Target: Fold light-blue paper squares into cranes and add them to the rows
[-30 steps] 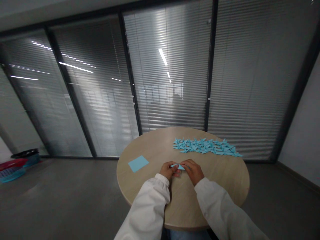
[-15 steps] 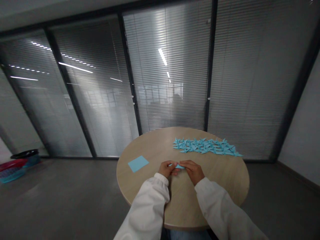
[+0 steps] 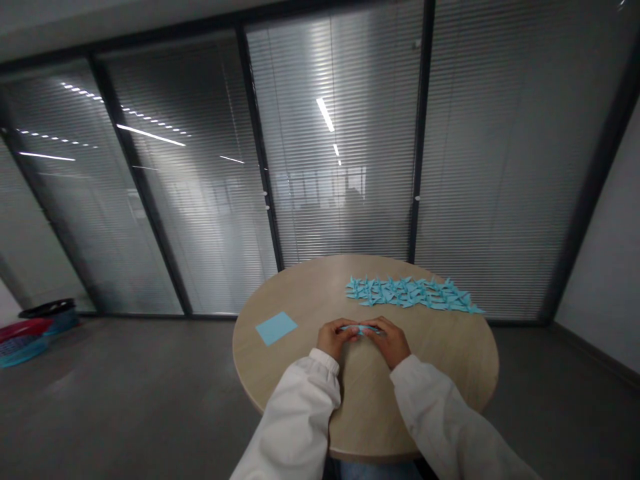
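Showing two bare hands at the near side of a round, pale wood-grain bench [image 3: 300, 287], seen from a head-worn camera looking forward and down. The left hand [image 3: 335, 339] and the right hand [image 3: 390, 342] are both closed on a narrow folded piece of pale blue paper [image 3: 361, 329], pinching it between fingers and thumbs; the exact finger placement is partly hidden by the hands themselves. The folded piece sits between the hands, with its long axis running nearly level from left to right across the view and one end toward each hand. Neither hand is clearly nearer to it, and whether it touches the bench cannot be told. A square sheet of the same pale blue paper [image 3: 276, 328] lies flat on the bench, just beyond and to the left of the left hand. Farther off, a long band of many small folded paper cranes [image 3: 413, 293] spreads across the far side of the bench, closer to the right hand. White sleeves [image 3: 295, 420] cover the forearms. Behind the bench stand glass partitions with slatted blinds [image 3: 340, 167]. At far left, a red-and-blue basket [image 3: 25, 347] sits on the grey floor [image 3: 125, 400]. No brand, label or writing can be read.
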Demonstrator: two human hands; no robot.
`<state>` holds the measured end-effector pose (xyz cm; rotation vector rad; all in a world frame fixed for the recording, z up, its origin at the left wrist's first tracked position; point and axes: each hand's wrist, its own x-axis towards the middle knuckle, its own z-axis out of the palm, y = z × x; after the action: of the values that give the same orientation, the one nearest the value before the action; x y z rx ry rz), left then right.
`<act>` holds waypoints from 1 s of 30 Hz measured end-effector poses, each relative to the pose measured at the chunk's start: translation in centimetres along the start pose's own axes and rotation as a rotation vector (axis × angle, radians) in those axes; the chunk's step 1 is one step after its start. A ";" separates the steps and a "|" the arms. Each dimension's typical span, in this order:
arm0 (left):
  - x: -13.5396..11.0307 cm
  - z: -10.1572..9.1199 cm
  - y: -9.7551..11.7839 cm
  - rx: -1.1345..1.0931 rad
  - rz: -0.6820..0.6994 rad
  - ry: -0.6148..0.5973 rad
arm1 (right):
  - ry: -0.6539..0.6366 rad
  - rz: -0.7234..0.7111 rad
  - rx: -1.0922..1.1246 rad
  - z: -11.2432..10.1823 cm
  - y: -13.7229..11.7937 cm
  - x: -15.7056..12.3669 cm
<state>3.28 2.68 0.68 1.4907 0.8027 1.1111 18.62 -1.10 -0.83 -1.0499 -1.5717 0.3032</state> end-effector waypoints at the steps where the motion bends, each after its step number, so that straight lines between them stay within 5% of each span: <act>1: 0.0 0.0 0.1 0.009 0.006 0.004 | 0.009 -0.003 0.003 0.0 0.0 0.0; 17: -0.4 0.4 1.0 0.012 0.016 0.009 | 0.075 0.021 0.043 0.1 0.0 0.0; 30: -0.3 0.2 0.1 0.040 -0.021 -0.018 | -0.009 0.136 0.032 0.3 0.7 -0.2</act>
<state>3.29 2.29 0.72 1.5204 0.8312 1.0702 18.66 -0.72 -1.55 -1.1345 -1.5015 0.4252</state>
